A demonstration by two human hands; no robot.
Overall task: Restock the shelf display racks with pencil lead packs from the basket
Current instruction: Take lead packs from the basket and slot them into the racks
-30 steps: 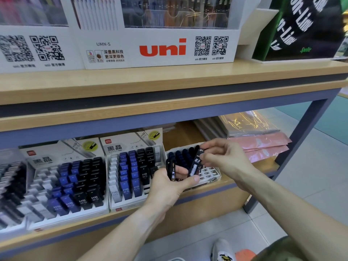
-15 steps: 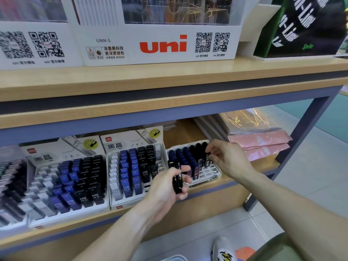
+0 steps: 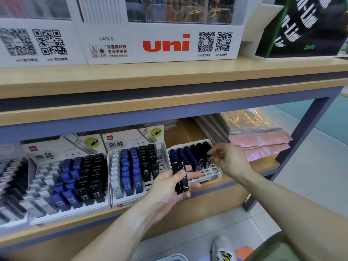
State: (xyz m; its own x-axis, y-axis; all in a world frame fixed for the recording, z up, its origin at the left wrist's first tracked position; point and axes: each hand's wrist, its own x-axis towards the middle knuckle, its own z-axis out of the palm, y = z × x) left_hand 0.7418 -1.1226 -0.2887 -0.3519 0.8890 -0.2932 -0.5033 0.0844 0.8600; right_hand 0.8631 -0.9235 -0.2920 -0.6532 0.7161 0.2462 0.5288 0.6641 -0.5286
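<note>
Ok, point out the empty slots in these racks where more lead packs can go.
Free slots: front rows of the right rack, below the right hand; left columns of the middle rack; upper left steps of the left rack. Crowded: the blue and black columns. The left hand holds packs.

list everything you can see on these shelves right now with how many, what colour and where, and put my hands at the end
Lead display racks: at least three, white, lower shelf, side by side.
Lead packs in racks: too many to count, blue and black, standing in rows.
Held lead packs: about two, black, in left hand.
uni pen display: one, white with red logo, upper shelf.
Wrapped flat packs: a stack, pink, lower shelf right.
Green and black box: one, upper shelf right.
Shoe: one, white, on the floor.
Left hand: grips the held lead packs before the right rack.
Right hand: fingers at the right rack's black packs.
</note>
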